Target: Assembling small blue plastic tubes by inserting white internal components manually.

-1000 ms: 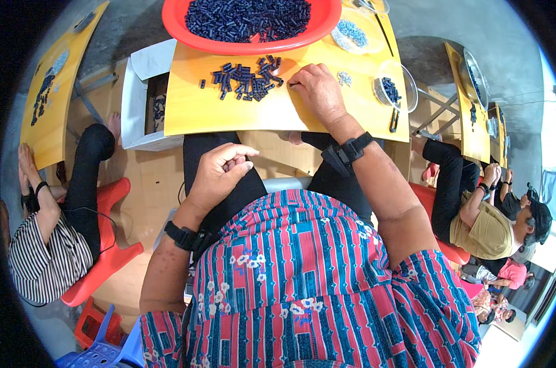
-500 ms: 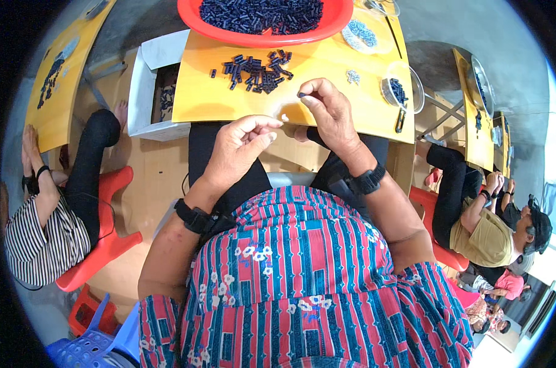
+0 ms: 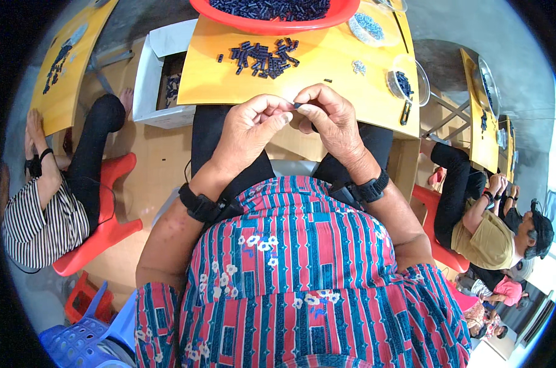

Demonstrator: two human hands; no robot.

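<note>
My left hand [image 3: 253, 130] and my right hand [image 3: 331, 118] meet fingertip to fingertip just in front of the yellow table's [image 3: 327, 73] near edge. Between the fingertips sits a small dark blue piece [image 3: 297, 105], pinched from both sides. A loose pile of the same dark blue pieces [image 3: 262, 58] lies on the table beyond my hands. Farther back stands a red basin [image 3: 272, 18] full of these pieces. Both wrists wear black bands.
A clear bowl with dark pieces [image 3: 407, 86] and a clear dish [image 3: 370, 27] sit at the table's right. A white box [image 3: 158, 76] stands left of the table. A person in a striped top [image 3: 42, 208] sits on a red chair [image 3: 100, 236] at left; other people sit at right [image 3: 492, 233].
My right hand has come back from the pile on the table with a piece. Both hands have drawn together at the table's near edge and now pinch it between them.
</note>
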